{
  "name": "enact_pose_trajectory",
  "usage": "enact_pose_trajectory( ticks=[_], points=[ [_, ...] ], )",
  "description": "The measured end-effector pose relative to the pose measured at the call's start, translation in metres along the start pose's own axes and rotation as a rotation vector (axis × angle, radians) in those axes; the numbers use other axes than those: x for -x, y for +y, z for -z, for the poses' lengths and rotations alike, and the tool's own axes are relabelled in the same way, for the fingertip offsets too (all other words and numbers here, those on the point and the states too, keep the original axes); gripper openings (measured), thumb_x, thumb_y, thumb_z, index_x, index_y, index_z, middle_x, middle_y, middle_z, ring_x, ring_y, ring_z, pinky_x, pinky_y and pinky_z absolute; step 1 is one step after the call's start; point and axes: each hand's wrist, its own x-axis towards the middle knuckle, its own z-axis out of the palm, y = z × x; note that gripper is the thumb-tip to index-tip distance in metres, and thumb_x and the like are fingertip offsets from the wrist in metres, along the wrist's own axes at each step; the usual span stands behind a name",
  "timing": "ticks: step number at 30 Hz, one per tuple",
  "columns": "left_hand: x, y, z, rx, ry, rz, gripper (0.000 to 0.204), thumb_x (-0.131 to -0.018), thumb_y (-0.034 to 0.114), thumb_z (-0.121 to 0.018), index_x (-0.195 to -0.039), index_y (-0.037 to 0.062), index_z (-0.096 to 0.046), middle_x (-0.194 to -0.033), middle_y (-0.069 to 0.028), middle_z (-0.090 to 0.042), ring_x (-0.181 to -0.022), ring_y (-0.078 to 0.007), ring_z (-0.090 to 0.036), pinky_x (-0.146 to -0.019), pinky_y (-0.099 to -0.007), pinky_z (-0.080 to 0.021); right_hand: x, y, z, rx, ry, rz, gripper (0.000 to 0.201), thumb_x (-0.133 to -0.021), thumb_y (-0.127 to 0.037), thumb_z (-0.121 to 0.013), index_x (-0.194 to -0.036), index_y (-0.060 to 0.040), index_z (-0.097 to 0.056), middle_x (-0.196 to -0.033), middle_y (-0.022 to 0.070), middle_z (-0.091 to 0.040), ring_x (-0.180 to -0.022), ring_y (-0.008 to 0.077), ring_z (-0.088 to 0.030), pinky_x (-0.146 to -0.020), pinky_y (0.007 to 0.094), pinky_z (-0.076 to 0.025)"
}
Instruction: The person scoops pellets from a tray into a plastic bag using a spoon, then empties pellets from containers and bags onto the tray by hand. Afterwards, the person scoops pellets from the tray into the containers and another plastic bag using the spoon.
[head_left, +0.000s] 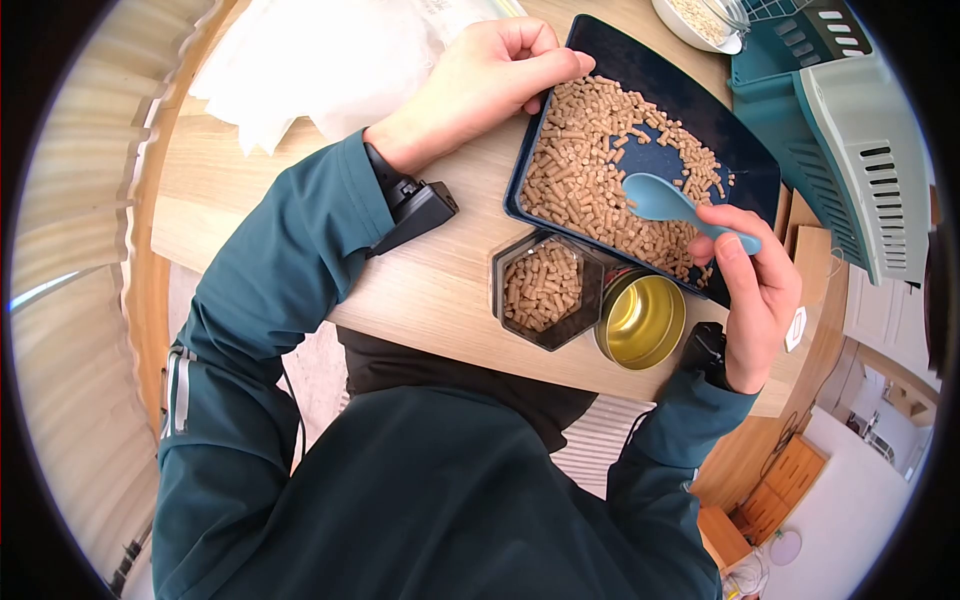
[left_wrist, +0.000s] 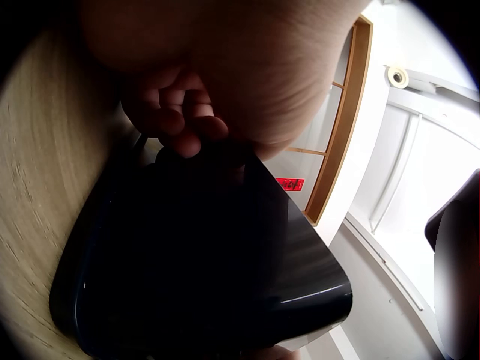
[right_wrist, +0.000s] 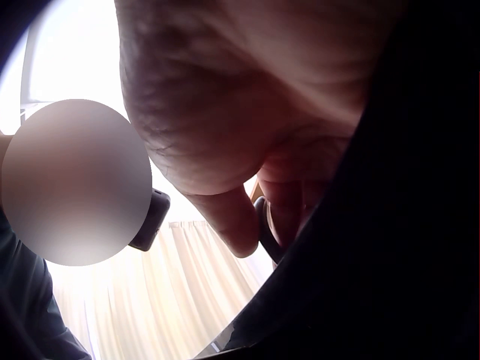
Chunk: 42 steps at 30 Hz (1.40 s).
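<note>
My left hand (head_left: 470, 95) grips the left corner of a dark navy tray (head_left: 605, 45), thumb over the rim. Curled fingers under that hand (left_wrist: 247, 67) show against the tray's outer side (left_wrist: 187, 255) in the left wrist view. Light brown pellets (head_left: 570, 155) cover much of the tray floor. A blue spoon (head_left: 655, 197) is pinched by its handle in my right hand (head_left: 755, 290), its bowl over the pellets. Between tray and table edge stand a hexagonal clear container (head_left: 557, 336) of pellets and a gold-lined round tin (head_left: 640, 325). The right wrist view shows mostly palm (right_wrist: 240, 112).
A white plastic bag (head_left: 310, 70) lies at the upper left of the wooden table (head_left: 420, 305). Beyond the tray's right side stands a teal and grey slotted carrier (head_left: 865, 150). At the top right is a bowl (head_left: 690, 35) of pale bits.
</note>
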Motion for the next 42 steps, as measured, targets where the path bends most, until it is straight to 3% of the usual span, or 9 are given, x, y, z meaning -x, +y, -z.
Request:
enact_pose_trajectory(
  ticks=[4,20,26,28,30,34,36,37,42],
  points=[
    [0.0,-0.001,-0.001,0.003,0.007,-0.017,0.033,-0.102,0.029,-0.071,-0.077,0.0114,-0.058,-0.096,0.0039,-0.072,-0.071,0.0002,-0.048,-0.063,-0.0202,-0.039,0.002,-0.002,0.002,-0.038,-0.004,-0.089,0.027,-0.105,-0.013,-0.064,-0.124,0.0038,-0.072,-0.103,0.0102,-0.073,-0.09,0.0129,-0.068,-0.082,0.0261,-0.052],
    [0.0,0.0,0.0,-0.016,0.001,-0.019,0.032,-0.103,0.028,-0.069,-0.078,0.0113,-0.058,-0.1,0.0018,-0.074,-0.074,0.0007,-0.05,-0.063,-0.0201,-0.04,-0.002,0.004,0.007,-0.201,0.117,-0.068,0.036,-0.11,-0.02,-0.055,-0.128,0.0077,-0.067,-0.095,0.0123,-0.074,-0.086,0.0164,-0.067,-0.081,0.0301,-0.053],
    [0.0,-0.001,0.0,-0.012,0.006,-0.014,0.033,-0.102,0.03,-0.071,-0.077,0.0114,-0.059,-0.098,0.0028,-0.073,-0.071,0.0003,-0.048,-0.063,-0.0198,-0.04,0.003,0.009,0.013,-0.378,0.119,0.116,0.041,-0.11,-0.024,-0.053,-0.129,0.0098,-0.065,-0.094,0.0151,-0.07,-0.086,0.0233,-0.066,-0.079,0.034,-0.053],
    [0.0,0.0,0.001,-0.025,-0.004,-0.006,0.034,-0.102,0.03,-0.071,-0.076,0.0118,-0.059,-0.09,0.0057,-0.069,-0.07,0.0004,-0.047,-0.063,-0.0197,-0.039,0.001,0.012,0.017,-0.393,-0.115,0.369,0.043,-0.109,-0.028,-0.055,-0.125,0.0107,-0.066,-0.089,0.0159,-0.067,-0.083,0.0251,-0.062,-0.075,0.0345,-0.052],
    [0.0,0.0,0.0,-0.02,0.0,-0.012,0.034,-0.102,0.031,-0.071,-0.076,0.0121,-0.059,-0.085,0.007,-0.065,-0.07,0.0005,-0.047,-0.063,-0.0197,-0.038,0.002,0.009,0.015,-0.378,-0.174,0.38,0.045,-0.107,-0.031,-0.059,-0.122,0.0108,-0.067,-0.085,0.0154,-0.065,-0.081,0.0246,-0.06,-0.073,0.0343,-0.051],
    [-0.001,-0.004,-0.002,0.015,0.018,-0.027,0.035,-0.102,0.032,-0.072,-0.076,0.0128,-0.059,-0.077,0.0094,-0.057,-0.069,0.0005,-0.046,-0.062,-0.0197,-0.037,0.003,0.008,0.009,-0.315,-0.073,0.306,0.041,-0.107,-0.026,-0.06,-0.126,0.0094,-0.067,-0.089,0.0147,-0.068,-0.085,0.0232,-0.063,-0.077,0.0326,-0.052],
    [-0.001,-0.002,-0.001,0.011,0.008,-0.029,0.035,-0.102,0.032,-0.072,-0.076,0.0129,-0.059,-0.077,0.0094,-0.058,-0.069,0.0005,-0.046,-0.062,-0.0196,-0.037,0.001,0.003,-0.001,-0.074,0.173,0.079,0.035,-0.107,-0.017,-0.062,-0.131,0.0077,-0.067,-0.093,0.0124,-0.07,-0.09,0.0182,-0.065,-0.081,0.0296,-0.053],
    [0.0,-0.001,-0.001,0.006,-0.001,-0.03,0.035,-0.102,0.032,-0.072,-0.076,0.0129,-0.059,-0.077,0.0093,-0.058,-0.068,0.0005,-0.046,-0.062,-0.0195,-0.037,-0.001,0.002,-0.002,-0.026,0.181,-0.015,0.031,-0.105,-0.01,-0.063,-0.133,0.0049,-0.068,-0.101,0.0104,-0.071,-0.095,0.0134,-0.066,-0.084,0.0266,-0.052],
    [-0.001,-0.003,-0.001,0.0,0.01,-0.032,0.036,-0.102,0.032,-0.072,-0.075,0.0132,-0.059,-0.075,0.0098,-0.056,-0.068,0.0005,-0.046,-0.062,-0.0196,-0.037,-0.002,-0.002,-0.004,0.059,0.026,-0.063,0.03,-0.104,-0.008,-0.065,-0.131,0.0029,-0.07,-0.11,0.0106,-0.07,-0.098,0.0137,-0.067,-0.085,0.0247,-0.05]
  ],
)
